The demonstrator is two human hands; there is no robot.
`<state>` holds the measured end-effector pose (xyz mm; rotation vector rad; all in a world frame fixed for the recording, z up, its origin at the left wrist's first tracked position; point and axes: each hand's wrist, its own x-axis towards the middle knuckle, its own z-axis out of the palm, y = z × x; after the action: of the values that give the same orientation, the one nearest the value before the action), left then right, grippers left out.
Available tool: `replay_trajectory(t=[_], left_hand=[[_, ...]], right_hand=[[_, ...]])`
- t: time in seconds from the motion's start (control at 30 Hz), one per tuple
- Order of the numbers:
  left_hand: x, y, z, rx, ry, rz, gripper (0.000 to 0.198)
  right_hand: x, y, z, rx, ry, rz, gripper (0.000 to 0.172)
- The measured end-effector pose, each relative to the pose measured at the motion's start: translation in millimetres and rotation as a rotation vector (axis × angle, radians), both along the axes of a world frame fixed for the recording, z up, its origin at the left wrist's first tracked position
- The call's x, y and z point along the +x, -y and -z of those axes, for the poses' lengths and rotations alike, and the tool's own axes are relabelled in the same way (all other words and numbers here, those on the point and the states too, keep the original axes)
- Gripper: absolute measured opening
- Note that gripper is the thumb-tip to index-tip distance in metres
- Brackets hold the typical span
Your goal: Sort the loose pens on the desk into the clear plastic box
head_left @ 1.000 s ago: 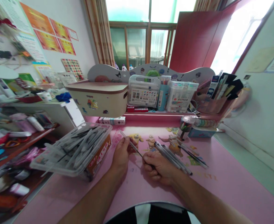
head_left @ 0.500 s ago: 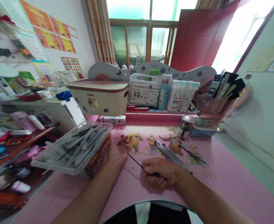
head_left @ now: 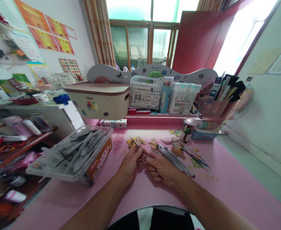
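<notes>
My left hand (head_left: 130, 163) is closed on a thin dark pen refill (head_left: 134, 141), which sticks up and away to the left from between thumb and finger. Touching it at the fingertips is my right hand (head_left: 161, 168), its fingers curled shut around something small that they mostly hide. Just beyond the right hand, several grey pens (head_left: 175, 159) lie side by side on the pink desk. A few thin black refills (head_left: 195, 158) rest farther right. On the left, a clear plastic box (head_left: 99, 132) is heaped with translucent pen barrels (head_left: 83, 147).
Behind the hands, a raised shelf holds a cream lidded bin (head_left: 98, 103), a clear marker case (head_left: 145, 94) and a pen holder (head_left: 213, 105). A jar (head_left: 188, 129) stands by a blue box (head_left: 204, 134) at the desk's back right. Cluttered shelves (head_left: 35, 137) adjoin on the left.
My hands have come together; the left moved right and toward me. The refill, stretched between both hands before, now points up from my left hand. The view has shifted slightly.
</notes>
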<state>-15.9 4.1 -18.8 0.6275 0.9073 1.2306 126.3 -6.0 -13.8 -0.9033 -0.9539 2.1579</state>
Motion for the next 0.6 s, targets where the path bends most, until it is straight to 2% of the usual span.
replay_trajectory(t=[0.07, 0.17, 0.27, 0.4, 0.5, 0.6], left_hand=[[-3.6, -1.3, -4.0, -0.018, 0.058, -0.036, 0.019], [-7.7, -1.4, -9.2, -0.085, 0.150, 0.008, 0.012], [-7.4, -1.0, -10.1, -0.138, 0.218, 0.046, 0.016], [-1.1, 0.2, -9.5, -0.224, 0.203, 0.014, 0.020], [3.7, 2.7, -11.4, -0.252, 0.186, -0.079, 0.016], [6.9, 6.0, -13.1, -0.258, 0.226, -0.087, 0.013]], right_hand=[[-0.3, -1.0, 0.5, 0.003, 0.020, 0.049, 0.038], [-1.4, -3.8, 1.8, 0.021, -0.037, 0.194, 0.039], [-2.2, -7.4, 0.0, -0.045, -0.168, 0.362, 0.030], [0.1, -11.0, -8.1, -0.142, -0.339, 0.407, 0.017], [2.8, -11.2, -13.4, -0.104, -0.382, 0.458, 0.028], [2.8, -9.9, -15.4, -0.030, -0.379, 0.501, 0.040]])
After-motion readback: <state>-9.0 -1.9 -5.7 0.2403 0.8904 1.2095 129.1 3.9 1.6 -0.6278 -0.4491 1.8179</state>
